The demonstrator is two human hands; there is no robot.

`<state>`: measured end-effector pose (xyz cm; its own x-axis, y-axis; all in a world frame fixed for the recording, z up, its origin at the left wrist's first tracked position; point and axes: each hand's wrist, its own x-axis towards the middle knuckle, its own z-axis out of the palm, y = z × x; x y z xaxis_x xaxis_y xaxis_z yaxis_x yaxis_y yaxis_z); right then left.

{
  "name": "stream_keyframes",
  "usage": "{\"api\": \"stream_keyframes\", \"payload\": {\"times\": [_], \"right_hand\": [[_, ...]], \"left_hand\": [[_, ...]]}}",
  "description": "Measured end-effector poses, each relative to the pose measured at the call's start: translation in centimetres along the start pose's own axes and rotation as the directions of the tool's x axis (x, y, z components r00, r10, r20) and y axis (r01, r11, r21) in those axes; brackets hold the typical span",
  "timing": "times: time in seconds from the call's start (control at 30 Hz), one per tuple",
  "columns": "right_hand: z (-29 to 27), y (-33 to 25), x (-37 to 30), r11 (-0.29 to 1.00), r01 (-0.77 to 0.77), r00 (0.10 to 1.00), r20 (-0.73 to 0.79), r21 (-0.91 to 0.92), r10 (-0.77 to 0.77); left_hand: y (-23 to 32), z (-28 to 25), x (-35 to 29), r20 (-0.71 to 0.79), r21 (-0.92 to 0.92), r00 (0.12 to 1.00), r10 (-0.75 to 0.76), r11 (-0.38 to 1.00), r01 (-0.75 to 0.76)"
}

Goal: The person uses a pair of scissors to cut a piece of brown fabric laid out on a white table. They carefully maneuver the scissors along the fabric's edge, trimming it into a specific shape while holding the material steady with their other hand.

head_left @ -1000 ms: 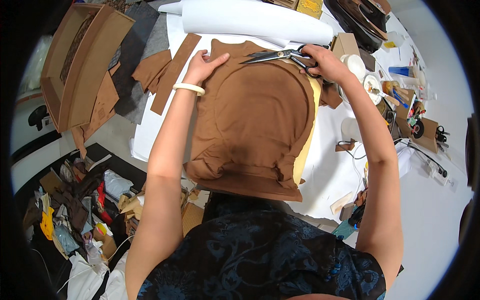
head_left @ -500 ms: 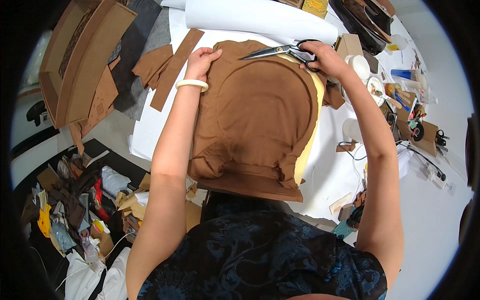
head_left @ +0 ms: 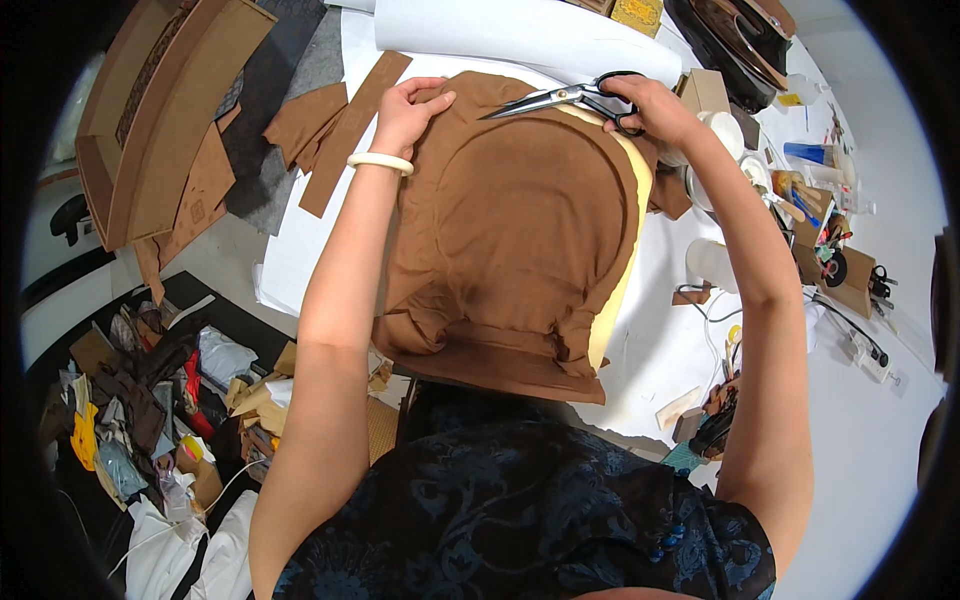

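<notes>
A brown piece of leather or fabric [head_left: 530, 220] with a rounded, raised panel in its middle lies across the white work table. Along its right side shows a pale yellow backing layer [head_left: 618, 290]. My left hand [head_left: 408, 112], below which a cream bangle [head_left: 380, 162] circles the wrist, pinches the upper left edge of the brown piece. In my right hand [head_left: 650, 108] are large scissors [head_left: 560, 98] with black handles. Their blades point left over the top margin of the brown piece, slightly apart; whether material lies between them is hard to tell.
A white paper roll [head_left: 520, 45] lies along the back. Brown strips [head_left: 355, 135] are at left, near a cardboard box [head_left: 185, 120]. White tubs [head_left: 722, 130], a dark bag [head_left: 730, 50] and tools stand at right. A scrap-filled black bin [head_left: 160, 390] sits lower left.
My left hand has shifted slightly up and right, lifting the top edge of the brown piece a little. The scissor blades look a bit closer together.
</notes>
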<state>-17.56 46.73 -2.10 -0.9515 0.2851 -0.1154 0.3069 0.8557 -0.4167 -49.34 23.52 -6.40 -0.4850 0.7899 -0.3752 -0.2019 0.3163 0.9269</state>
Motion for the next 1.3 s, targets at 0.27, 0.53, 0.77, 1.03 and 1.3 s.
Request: {"api": "stream_keyframes", "payload": {"times": [0.27,0.53,0.77,1.03,1.3], "right_hand": [[-0.1,0.4,0.6,0.996,0.047,0.999,0.016,0.073,-0.048],[-0.1,1.5,1.1,0.992,0.012,0.996,0.081,0.123,-0.022],[-0.9,-0.5,0.8,0.995,0.093,0.996,-0.013,0.025,-0.092],[-0.6,-0.4,2.2,0.995,0.099,0.995,0.014,0.024,-0.099],[-0.3,0.2,4.4,0.98,0.196,0.98,0.028,-0.022,-0.196]], "left_hand": [[-0.5,-0.4,-0.2,-0.001,-0.042,0.997,0.079,0.996,-0.079],[-0.6,-0.6,-0.1,0.014,-0.093,0.996,0.083,0.992,-0.081],[-0.7,-0.7,0.1,0.02,-0.062,0.994,0.107,0.992,-0.106],[-0.5,-0.6,0.0,0.024,-0.105,0.995,0.092,0.99,-0.09],[-1.3,-0.6,-0.1,0.035,-0.171,0.995,0.089,0.982,-0.081]]}}
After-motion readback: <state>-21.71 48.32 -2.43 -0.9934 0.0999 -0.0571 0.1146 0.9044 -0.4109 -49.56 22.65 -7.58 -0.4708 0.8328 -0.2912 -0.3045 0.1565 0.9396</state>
